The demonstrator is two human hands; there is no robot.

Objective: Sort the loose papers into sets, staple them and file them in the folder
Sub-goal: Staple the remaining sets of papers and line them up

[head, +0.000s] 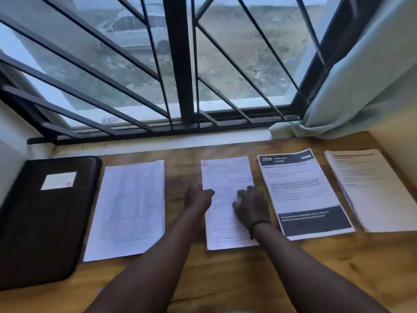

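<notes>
Forearms reach from the near edge across the wooden table (316, 267) to the middle set of papers (225, 172). The left hand (197, 197) sits at that set's left edge, fingers curled with the thumb lying over the top sheet, pinching the margin. The right hand (250, 205), a dark band (259, 224) on its wrist, rests on the sheet's right half with fingers bent and fingertips pressing down. Left of them lies a table-printed set (130, 211), and further left the closed dark folder (45, 222) with a white label. To the right lie a set headed by a black banner (302, 190) and, at the far right, another pile (374, 190). Beyond is a barred window (176, 64) with a pale curtain (361, 75).
</notes>
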